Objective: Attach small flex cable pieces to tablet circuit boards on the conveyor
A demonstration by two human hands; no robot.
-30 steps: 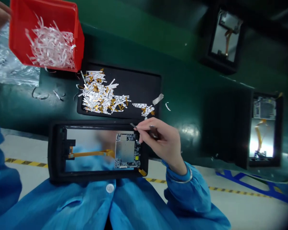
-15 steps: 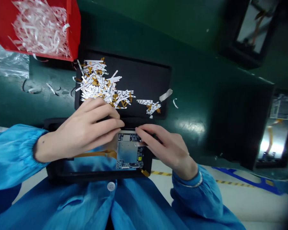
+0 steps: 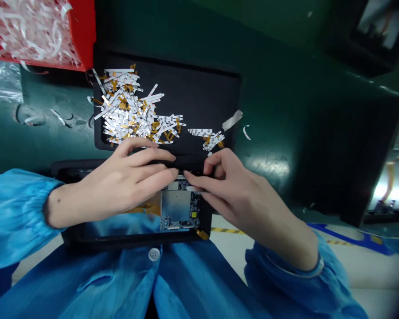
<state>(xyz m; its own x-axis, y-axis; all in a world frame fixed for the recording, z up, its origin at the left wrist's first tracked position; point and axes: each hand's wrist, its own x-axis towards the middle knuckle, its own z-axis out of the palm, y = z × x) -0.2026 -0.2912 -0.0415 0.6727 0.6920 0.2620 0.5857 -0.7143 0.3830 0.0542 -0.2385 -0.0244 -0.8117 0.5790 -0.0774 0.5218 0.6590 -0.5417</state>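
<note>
My left hand (image 3: 134,177) lies across the black tray (image 3: 139,241), its fingers stretched out and fingertips against the tray's upper edge. In the tray is a shiny panel (image 3: 126,226) with a circuit board (image 3: 176,206) at its right part and an orange flex cable (image 3: 149,209) running left, partly under my hand. My right hand (image 3: 231,184) is closed at the board's upper edge, thumb and index fingertips nearly meeting my left fingertips. A short silvery strip (image 3: 194,189) sticks out under its fingers over the board; its kind is unclear. What the fingertips pinch is hidden.
Beyond lies a black tray (image 3: 199,97) with a heap of white strips with orange flex tails (image 3: 129,110). A red bin (image 3: 86,40) full of peeled liner strips (image 3: 36,31) stands at the upper left. Device trays (image 3: 390,190) lie at the right. Liner scraps (image 3: 56,116) litter the green bench.
My left hand has flattened and slid slightly right along the edge. My right hand has turned, its index finger curling up over the tray's edge. The camera view has shifted slightly.
</note>
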